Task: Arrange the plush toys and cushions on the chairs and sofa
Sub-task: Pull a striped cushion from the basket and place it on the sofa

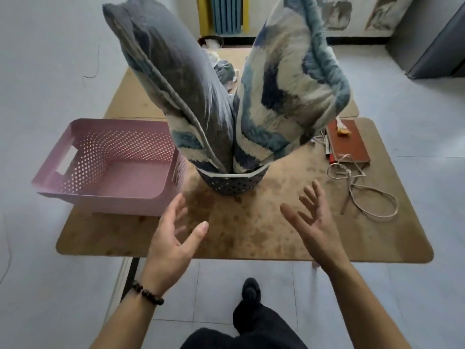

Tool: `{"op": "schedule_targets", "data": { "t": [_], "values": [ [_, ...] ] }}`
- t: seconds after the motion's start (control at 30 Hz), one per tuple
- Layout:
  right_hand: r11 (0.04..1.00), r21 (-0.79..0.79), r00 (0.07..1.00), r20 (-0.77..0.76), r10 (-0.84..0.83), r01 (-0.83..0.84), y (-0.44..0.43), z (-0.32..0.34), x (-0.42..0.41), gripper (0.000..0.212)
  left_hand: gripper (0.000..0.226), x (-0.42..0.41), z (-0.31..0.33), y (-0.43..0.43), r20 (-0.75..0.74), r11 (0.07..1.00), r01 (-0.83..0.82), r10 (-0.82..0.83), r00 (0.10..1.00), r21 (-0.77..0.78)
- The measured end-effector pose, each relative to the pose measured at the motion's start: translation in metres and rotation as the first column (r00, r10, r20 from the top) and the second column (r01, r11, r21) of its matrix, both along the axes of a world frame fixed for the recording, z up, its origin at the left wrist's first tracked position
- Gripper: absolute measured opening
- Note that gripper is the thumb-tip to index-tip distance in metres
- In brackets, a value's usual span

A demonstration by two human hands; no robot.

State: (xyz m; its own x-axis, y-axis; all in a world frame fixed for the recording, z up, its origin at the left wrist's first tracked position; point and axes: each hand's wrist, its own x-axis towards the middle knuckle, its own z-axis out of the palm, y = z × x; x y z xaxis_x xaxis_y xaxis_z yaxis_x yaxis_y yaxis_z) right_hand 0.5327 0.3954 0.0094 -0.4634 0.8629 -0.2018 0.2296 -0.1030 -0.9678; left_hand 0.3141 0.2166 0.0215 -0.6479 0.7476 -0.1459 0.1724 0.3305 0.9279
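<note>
Two fluffy cushions stand on end in a small dark perforated basket [232, 183] on the wooden table [251, 238]. The left cushion [173, 79] shows its grey back and leans left. The right cushion [289, 89] shows a blue and cream pattern and leans right. My left hand [173, 235] hovers over the table's front edge, palm turned inward, fingers spread, holding nothing. My right hand [314, 222] is level with it to the right, fingers spread, also holding nothing. Both hands are short of the basket and touch nothing.
A pink perforated basket [108, 167] sits at the table's left, overhanging the edge. At the right lie a brown notebook [348, 142], pens and a looped cord [364, 195]. More soft items lie on a second table behind the cushions. My leg and foot [251, 293] are below.
</note>
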Motion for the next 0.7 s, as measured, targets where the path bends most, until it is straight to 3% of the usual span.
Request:
{"op": "schedule_targets", "data": {
  "t": [0.1,0.13,0.23,0.27,0.37,0.47,0.53,0.6,0.7],
  "values": [
    [0.999,0.032,1.0,-0.023,0.015,-0.014,0.064,0.006,-0.047,0.134,0.08,-0.029,0.004,0.055,-0.082,0.998,0.047,-0.044,0.996,0.037],
    [0.998,0.062,1.0,-0.018,0.026,-0.024,0.08,0.006,-0.061,0.126,0.078,-0.035,0.002,0.071,-0.092,0.995,0.086,-0.082,0.992,0.043],
    [0.994,0.068,0.995,-0.039,0.094,-0.091,0.118,0.005,-0.1,0.073,0.054,-0.048,-0.013,0.112,-0.205,0.978,0.206,-0.209,0.956,-0.036],
    [0.995,0.043,0.995,-0.042,0.09,-0.089,0.127,0.004,-0.111,0.067,0.047,-0.053,-0.018,0.122,-0.232,0.975,0.214,-0.22,0.947,-0.055],
    [1.0,0.015,0.995,-0.094,-0.016,0.017,0.147,-0.004,-0.137,0.075,0.039,-0.064,-0.032,0.142,-0.31,0.971,0.235,-0.239,0.92,-0.052],
    [0.997,-0.037,0.99,-0.121,-0.077,0.073,0.152,-0.005,-0.156,0.075,0.043,-0.059,-0.043,0.15,-0.424,0.934,0.349,-0.348,0.836,-0.078],
    [0.99,-0.071,0.981,-0.146,-0.129,0.12,0.156,-0.01,-0.164,0.091,0.042,-0.051,-0.051,0.155,-0.458,0.9,0.414,-0.427,0.78,-0.134],
    [0.979,-0.091,0.967,-0.166,-0.194,0.181,0.159,-0.014,-0.166,0.103,0.041,-0.045,-0.059,0.162,-0.516,0.894,0.41,-0.44,0.735,-0.179],
    [0.962,-0.097,0.942,-0.198,-0.271,0.256,0.157,-0.019,-0.163,0.098,0.045,-0.04,-0.067,0.173,-0.612,0.913,0.358,-0.399,0.683,-0.196]
  ]
}}
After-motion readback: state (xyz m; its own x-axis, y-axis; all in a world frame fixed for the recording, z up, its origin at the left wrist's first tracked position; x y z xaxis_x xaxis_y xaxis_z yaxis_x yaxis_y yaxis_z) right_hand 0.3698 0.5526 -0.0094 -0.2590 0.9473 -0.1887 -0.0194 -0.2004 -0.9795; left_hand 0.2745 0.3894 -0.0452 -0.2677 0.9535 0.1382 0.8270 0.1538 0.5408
